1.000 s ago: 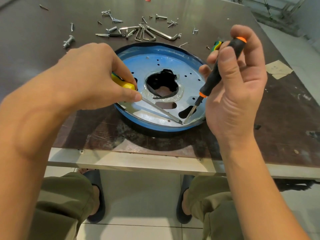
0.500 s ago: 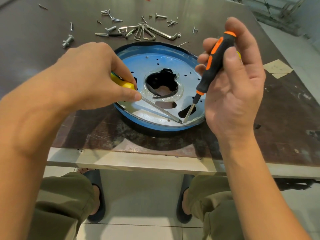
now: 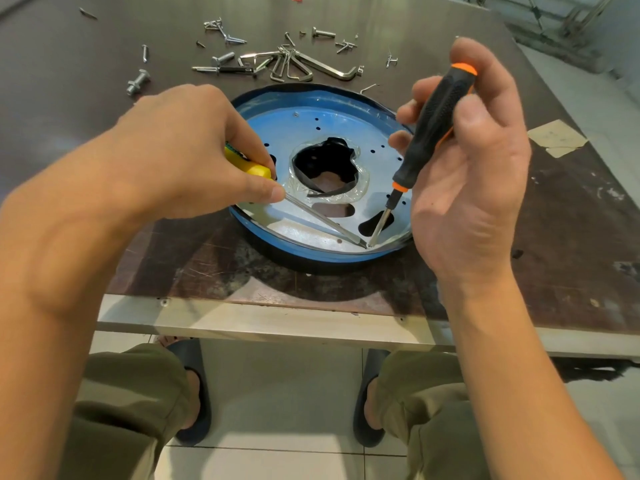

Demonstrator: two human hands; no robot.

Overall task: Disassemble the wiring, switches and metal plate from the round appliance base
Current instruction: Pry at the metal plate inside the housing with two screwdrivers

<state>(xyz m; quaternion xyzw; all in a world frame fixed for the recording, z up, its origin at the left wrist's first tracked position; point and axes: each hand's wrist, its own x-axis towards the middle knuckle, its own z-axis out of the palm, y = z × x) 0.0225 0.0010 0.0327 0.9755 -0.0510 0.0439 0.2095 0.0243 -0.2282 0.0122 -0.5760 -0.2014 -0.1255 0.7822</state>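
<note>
Blue round base (image 3: 311, 133) on scuffed dark table (image 3: 554, 237), near front edge. L. hand (image 3: 180, 150) gripping yellow screwdriver (image 3: 249, 166), r. hand (image 3: 478, 174) gripping black-orange screwdriver (image 3: 433, 123); tips meeting at near rim. Screws (image 3: 221, 60), hex keys (image 3: 311, 69) behind; tiled floor (image 3: 284, 375) below.

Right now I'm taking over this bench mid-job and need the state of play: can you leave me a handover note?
Left grip, a bare hand, holds the yellow-handled screwdriver, its shaft laid low across the metal plate.
Right grip holds the black-and-orange screwdriver nearly upright; both tips meet at the plate's near edge.
Place: the plate sits in the blue round base on the table.
Done: loose screws and hex keys lie at the far side; no wiring or switches are visible on the base.
Left: probably freeing the plate and lifting it out.
</note>
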